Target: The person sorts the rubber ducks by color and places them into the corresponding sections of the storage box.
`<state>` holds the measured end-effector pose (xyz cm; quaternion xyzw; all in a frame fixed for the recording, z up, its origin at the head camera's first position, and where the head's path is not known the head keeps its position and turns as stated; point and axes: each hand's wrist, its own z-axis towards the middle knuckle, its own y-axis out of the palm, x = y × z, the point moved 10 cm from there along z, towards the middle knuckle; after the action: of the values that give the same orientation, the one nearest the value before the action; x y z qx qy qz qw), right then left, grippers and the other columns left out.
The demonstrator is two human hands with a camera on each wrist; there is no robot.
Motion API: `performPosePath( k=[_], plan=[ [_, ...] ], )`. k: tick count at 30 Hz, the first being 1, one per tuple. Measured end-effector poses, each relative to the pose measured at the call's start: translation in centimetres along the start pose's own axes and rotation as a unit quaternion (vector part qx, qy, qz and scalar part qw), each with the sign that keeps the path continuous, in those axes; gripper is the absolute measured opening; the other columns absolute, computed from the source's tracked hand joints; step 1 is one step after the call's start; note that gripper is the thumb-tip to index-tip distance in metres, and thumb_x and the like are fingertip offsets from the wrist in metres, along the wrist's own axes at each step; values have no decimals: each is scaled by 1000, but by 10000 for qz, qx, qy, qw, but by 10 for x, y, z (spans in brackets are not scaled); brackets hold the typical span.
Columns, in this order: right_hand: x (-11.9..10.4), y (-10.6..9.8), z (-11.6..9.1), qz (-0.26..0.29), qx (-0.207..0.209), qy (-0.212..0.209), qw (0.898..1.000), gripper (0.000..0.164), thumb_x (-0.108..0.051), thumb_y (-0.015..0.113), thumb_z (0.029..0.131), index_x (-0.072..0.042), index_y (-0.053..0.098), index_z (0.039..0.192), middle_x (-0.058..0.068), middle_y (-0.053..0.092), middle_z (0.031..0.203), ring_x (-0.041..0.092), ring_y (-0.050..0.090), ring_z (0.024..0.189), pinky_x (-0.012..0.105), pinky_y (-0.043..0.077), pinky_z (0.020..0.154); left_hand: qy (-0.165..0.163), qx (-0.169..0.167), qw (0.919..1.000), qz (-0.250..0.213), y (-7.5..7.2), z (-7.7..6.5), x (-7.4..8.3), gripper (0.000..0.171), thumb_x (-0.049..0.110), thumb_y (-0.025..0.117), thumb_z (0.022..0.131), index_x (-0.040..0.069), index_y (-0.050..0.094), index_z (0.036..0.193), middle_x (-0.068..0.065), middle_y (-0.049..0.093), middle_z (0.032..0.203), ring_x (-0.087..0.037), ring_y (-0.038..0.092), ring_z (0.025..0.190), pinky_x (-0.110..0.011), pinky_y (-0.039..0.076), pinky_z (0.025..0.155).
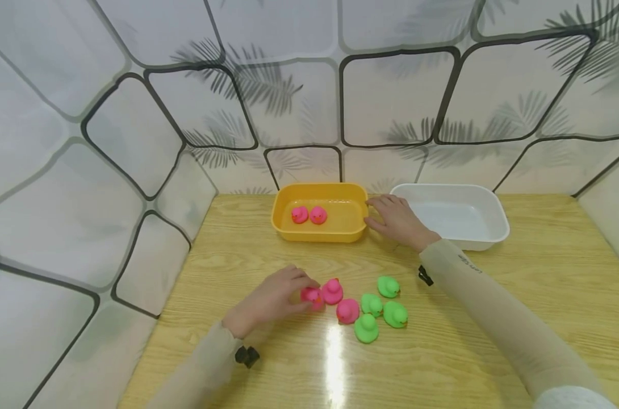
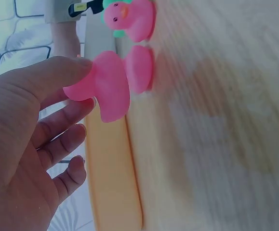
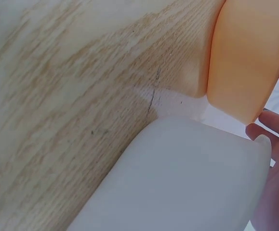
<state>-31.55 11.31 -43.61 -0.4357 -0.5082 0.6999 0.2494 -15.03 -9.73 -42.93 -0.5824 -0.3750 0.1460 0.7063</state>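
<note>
My left hand (image 1: 274, 296) pinches a pink rubber duck (image 2: 111, 86) between thumb and fingers, at the left end of a group of toy ducks. Just beside it are another pink duck (image 1: 332, 291) and a third pink duck (image 1: 347, 311). My right hand (image 1: 398, 220) reaches to the right end of a yellow-orange tray (image 1: 320, 236), its fingertips touching the rim. Inside that tray sit two pink ducks (image 1: 318, 215). In the right wrist view, the fingers (image 3: 274, 122) lie along the tray's outer edge, partly cut off by the frame.
Several green ducks (image 1: 372, 305) stand right of the pink ones on the wooden table (image 1: 473, 341). A white tray (image 1: 485, 245) is at the back right, partly behind my right forearm. Patterned cloth walls (image 1: 391, 102) enclose the back and left.
</note>
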Motion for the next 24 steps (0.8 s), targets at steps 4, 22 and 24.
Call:
performPosePath(
  k=[4,22,24],
  plan=[
    [0,0,0,-4,16,-35,10000,56,-34,59,107,1,50,150,25,48,154,44,39,144,64,27,118,27,53,10000,40,-9,4,-3,32,27,79,95,13,73,123,0,70,114,-17,62,105,-37,53,94],
    [-5,-2,1,34,41,-210,9998,54,-31,63,105,3,54,147,24,48,154,43,40,143,65,28,116,419,253,9979,417,-44,43,-11,31,25,80,94,10,74,120,-2,73,113,-21,64,104,-37,54,92],
    [-5,-2,0,22,56,-221,9997,54,-31,62,105,3,54,146,24,48,154,43,40,143,65,29,116,465,264,9975,453,-46,48,-10,31,26,80,94,9,74,120,-2,73,112,-20,63,102,-36,53,90]
  ],
)
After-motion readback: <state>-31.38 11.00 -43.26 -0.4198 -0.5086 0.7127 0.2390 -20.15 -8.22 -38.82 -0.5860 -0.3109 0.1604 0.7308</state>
